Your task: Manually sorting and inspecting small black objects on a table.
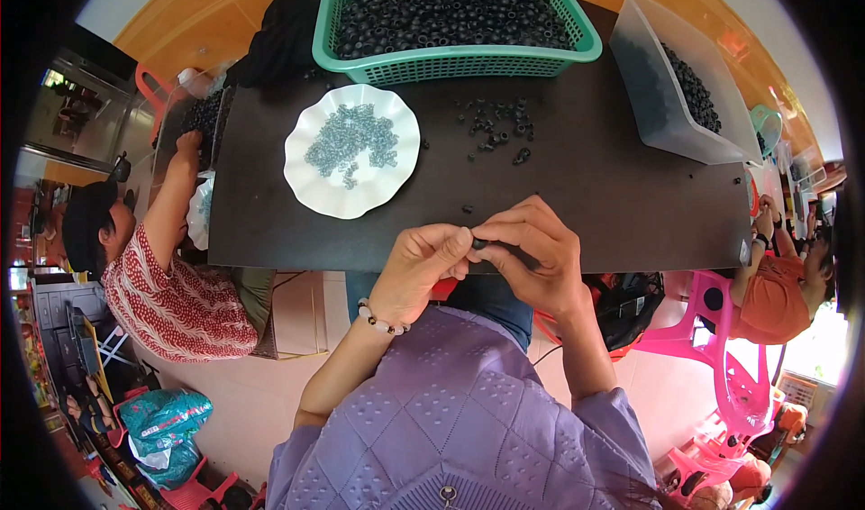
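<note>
Showing mid-assembly: a small black ring (478, 243) is pinched between fingertips of left hand (419, 271) and right hand (532, 253) at frame centre, below the white plate (311, 190); steady alignment is judged needed next.

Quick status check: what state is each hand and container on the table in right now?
left hand: pinching a small black ring
right hand: pinching the same ring
green basket: heaped with black rings
white plate: holds grey rings
clear bin: partly filled
loose rings: scattered on table
</note>
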`<action>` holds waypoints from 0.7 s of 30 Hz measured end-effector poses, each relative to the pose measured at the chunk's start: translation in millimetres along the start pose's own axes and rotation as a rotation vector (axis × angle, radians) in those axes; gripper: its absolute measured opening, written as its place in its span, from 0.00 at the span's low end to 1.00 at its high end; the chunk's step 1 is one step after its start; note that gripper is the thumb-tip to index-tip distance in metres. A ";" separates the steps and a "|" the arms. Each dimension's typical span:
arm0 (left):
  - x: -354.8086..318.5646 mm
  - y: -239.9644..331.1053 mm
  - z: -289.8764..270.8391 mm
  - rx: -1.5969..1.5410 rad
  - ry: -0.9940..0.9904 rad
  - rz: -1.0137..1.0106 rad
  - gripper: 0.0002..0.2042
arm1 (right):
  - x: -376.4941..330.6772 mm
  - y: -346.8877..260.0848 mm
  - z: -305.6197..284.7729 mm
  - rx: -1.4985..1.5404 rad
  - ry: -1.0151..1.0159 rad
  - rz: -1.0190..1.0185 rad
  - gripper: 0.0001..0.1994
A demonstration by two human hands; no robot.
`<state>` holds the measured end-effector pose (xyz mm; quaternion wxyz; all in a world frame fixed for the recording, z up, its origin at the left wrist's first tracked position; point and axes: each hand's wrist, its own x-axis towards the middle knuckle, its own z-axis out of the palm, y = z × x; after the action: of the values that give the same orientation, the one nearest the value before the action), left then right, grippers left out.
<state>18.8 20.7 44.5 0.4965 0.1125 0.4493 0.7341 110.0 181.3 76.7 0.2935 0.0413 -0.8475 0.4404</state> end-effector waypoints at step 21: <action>-3.5 -11.5 -30.6 -0.388 0.018 -0.066 0.14 | -3.8 13.7 18.8 0.039 -0.026 0.219 0.14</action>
<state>8.9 2.2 19.1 0.5286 -0.0065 0.3070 0.7914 99.9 174.4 56.5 0.2317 -0.0399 -0.8419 0.4857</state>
